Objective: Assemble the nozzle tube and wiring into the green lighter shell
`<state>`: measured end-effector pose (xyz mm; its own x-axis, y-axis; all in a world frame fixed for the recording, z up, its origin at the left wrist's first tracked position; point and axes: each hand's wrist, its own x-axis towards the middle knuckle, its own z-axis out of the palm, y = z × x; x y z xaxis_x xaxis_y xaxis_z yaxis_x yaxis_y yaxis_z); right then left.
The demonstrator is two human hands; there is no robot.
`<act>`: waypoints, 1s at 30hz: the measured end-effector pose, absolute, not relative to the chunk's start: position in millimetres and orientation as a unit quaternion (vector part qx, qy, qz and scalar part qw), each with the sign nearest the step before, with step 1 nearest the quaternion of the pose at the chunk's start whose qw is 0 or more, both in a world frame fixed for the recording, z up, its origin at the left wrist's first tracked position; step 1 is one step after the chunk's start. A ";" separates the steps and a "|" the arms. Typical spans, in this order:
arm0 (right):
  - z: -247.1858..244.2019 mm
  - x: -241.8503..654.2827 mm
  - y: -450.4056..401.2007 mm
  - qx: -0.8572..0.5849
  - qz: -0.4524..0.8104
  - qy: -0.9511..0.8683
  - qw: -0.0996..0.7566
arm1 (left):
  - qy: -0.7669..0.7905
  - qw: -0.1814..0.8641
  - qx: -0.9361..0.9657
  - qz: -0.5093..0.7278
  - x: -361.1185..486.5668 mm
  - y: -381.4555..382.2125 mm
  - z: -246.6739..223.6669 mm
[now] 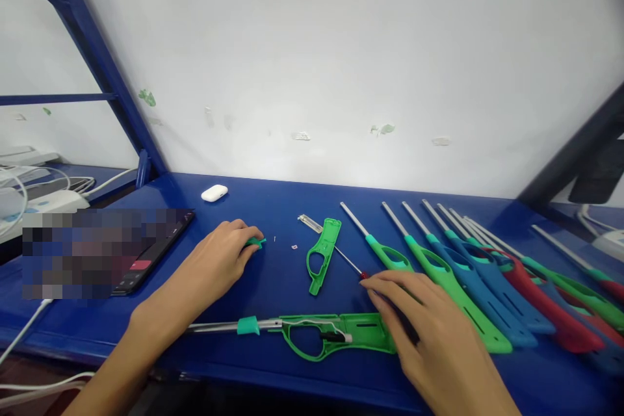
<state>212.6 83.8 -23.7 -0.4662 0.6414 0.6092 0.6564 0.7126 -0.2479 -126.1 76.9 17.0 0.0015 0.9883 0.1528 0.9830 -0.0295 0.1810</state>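
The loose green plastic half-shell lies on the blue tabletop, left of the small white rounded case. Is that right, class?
The side is wrong: the head view shows the half-shell on the blue tabletop, right of the white case.

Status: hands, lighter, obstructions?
Left hand pinching small green part; right hand holding screwdriver. Lighter open, loose half-shell beyond it. Whole lighters crowd right hand.

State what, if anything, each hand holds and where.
The left hand pinches a small green piece between thumb and fingers, one end sticking out. The right hand covers the handle end of a screwdriver; whether it grips it cannot be told.
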 end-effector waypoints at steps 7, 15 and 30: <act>-12.0 192.8 69.3 -0.289 0.066 -0.886 0.357 | 0.672 0.030 0.727 0.137 -126.1 71.3 17.2; -19.3 194.5 71.4 -0.277 0.088 -0.886 0.360 | 0.627 0.026 0.757 0.182 -128.2 67.1 19.8; -19.9 197.2 70.8 -0.249 0.076 -0.891 0.372 | 0.488 -0.036 0.808 0.327 -48.7 -12.9 -3.5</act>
<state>197.2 70.8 -19.9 -0.5992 0.5011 0.6244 0.3876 0.8640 -0.3215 -48.7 -12.9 -3.5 0.3091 0.7656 0.5642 0.8131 -0.5204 0.2608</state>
